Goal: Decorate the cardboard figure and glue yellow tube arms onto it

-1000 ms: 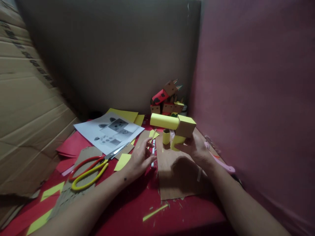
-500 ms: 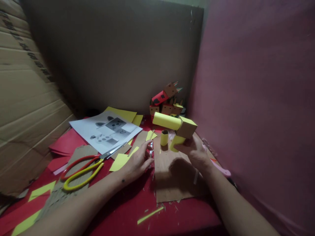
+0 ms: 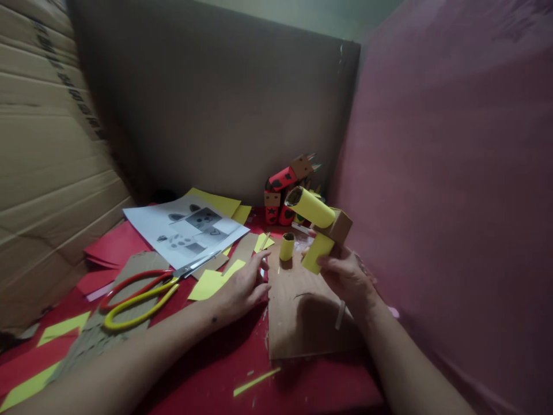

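Observation:
My right hand (image 3: 348, 274) grips a paper figure (image 3: 315, 208) made of yellow-covered tubes and a small brown cardboard box. Its longer tube points up and left with the hollow end showing; a shorter yellow piece (image 3: 318, 253) hangs below. My left hand (image 3: 244, 287) rests by the left edge of the brown board (image 3: 294, 328), fingers apart and holding nothing. On the board stands a short yellow tube (image 3: 287, 246), upright and separate, between the two hands.
Scissors (image 3: 173, 282) with red and yellow handles lie on the left over cardboard. Behind them is a printed sheet (image 3: 151, 222) with animal drawings. Yellow and red paper scraps lie about. Red cardboard figures (image 3: 283, 177) stand at the back. A pink wall (image 3: 449, 173) bounds the right side.
My right hand has turned the figure, so its long tube now shows its hollow end towards me. The view has tilted slightly. My left hand stays nearly in place.

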`<state>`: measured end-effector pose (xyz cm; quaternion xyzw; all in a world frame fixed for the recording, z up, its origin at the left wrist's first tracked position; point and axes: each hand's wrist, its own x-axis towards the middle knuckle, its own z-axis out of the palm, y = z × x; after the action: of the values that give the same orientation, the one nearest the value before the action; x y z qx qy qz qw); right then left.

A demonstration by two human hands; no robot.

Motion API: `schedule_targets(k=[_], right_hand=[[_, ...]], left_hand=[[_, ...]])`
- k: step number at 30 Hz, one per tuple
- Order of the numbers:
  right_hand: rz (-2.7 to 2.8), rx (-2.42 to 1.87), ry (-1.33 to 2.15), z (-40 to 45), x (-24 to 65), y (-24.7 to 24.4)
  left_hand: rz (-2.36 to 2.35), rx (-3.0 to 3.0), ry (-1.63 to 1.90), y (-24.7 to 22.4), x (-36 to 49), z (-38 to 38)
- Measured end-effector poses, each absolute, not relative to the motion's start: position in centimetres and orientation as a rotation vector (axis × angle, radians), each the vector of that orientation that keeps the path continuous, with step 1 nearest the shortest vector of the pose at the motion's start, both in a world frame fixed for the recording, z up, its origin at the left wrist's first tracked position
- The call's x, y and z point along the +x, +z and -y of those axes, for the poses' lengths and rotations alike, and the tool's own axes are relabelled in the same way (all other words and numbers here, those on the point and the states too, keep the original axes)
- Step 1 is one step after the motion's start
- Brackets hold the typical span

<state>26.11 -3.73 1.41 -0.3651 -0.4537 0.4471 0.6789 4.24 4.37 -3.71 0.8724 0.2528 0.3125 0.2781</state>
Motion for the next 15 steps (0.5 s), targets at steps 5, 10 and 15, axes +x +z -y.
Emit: schedule_targets(k=[5,10,15], right_hand=[[1.029,-0.791,1.03,3.8,26.1,1.6],[1.015,-0.769,1.043,3.3,25.9,1.1],[0.991,-0.734,1.047,3.1,25.6,1.0]], left_hand=[[-0.648,2.395,0.879,-3.0,4.5,-3.2],[-0.579,2.497,0.965,-3.0,4.7,-1.6],[-0.483,2.668,1.077,-3.2,4.7,-0.7]])
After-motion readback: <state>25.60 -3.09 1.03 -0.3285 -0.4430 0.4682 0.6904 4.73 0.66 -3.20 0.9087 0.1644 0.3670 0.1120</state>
